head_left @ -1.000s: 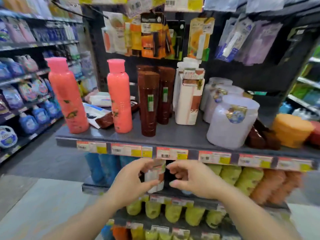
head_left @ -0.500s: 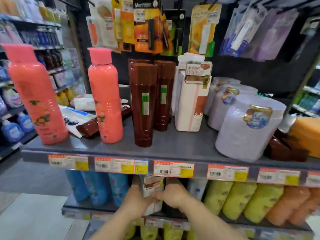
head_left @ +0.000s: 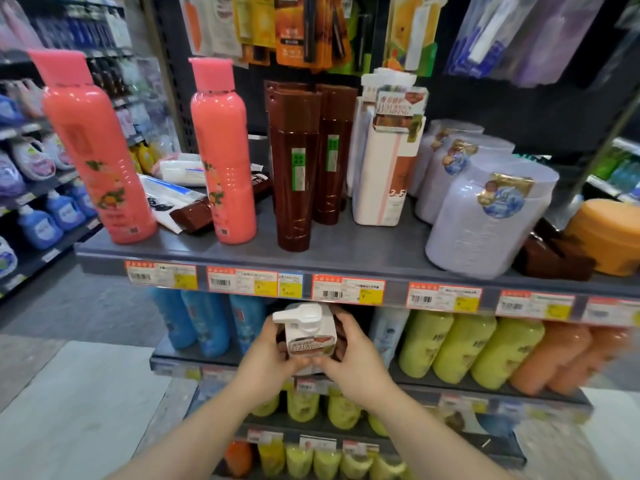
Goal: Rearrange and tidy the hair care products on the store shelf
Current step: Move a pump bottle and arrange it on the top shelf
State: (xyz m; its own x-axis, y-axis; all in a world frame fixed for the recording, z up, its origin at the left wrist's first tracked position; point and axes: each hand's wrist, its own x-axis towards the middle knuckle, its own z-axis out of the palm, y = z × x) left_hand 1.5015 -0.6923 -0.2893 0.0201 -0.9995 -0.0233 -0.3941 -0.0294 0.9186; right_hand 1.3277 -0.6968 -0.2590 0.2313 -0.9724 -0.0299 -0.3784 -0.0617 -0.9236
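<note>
A white pump bottle (head_left: 309,336) is gripped from both sides, the left hand (head_left: 268,353) curled round its left flank and the right hand (head_left: 353,355) round its right, thumbs meeting at the front below its label. It is held at the front of the second shelf (head_left: 194,358), just under the price strip of the top shelf (head_left: 346,261). Above the hands, brown bottles (head_left: 294,168) and a similar white bottle (head_left: 386,161) are stood upright. Blue bottles (head_left: 204,323) are seen left of the hands, green bottles (head_left: 460,344) to the right.
</note>
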